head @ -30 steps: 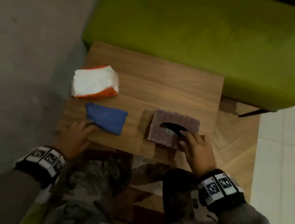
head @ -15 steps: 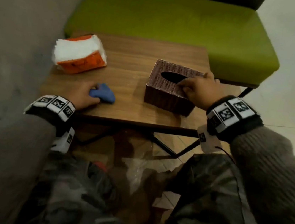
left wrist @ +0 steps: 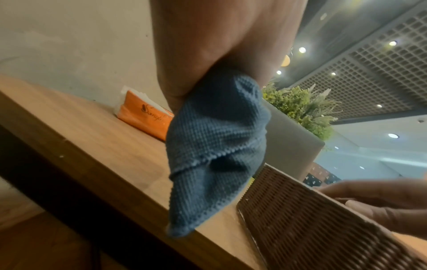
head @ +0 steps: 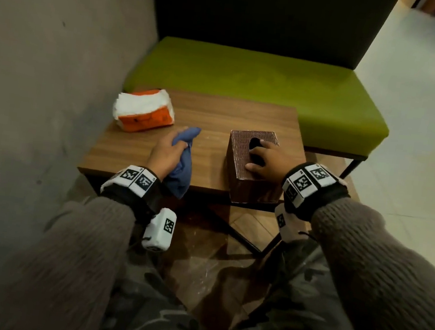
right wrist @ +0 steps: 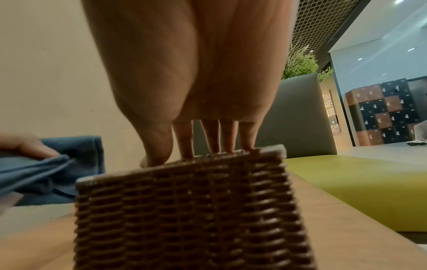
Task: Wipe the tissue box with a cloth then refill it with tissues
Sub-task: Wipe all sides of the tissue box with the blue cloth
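1. The brown woven tissue box [head: 241,162] stands at the bench's [head: 217,115] near right corner, slot up
2. Right hand [head: 266,160] rests on its top, fingers extended flat
3. Left hand [head: 164,154] grasps the bunched blue cloth [head: 183,166] left of the box
4. An orange tissue pack [head: 144,113] lies at the far left corner

Public lounge or café-style seating corner

You're sitting at a small wooden table [head: 244,118] set against a bare concrete wall [head: 44,75], facing a green cushioned bench [head: 248,81] with a tall dark backrest. Overhead you have a grid ceiling [left wrist: 381,64] with recessed spotlights. A planter of greenery [left wrist: 300,107] tops the partition, and a wall of numbered lockers [right wrist: 388,113] stands across the pale tiled floor [head: 421,121].
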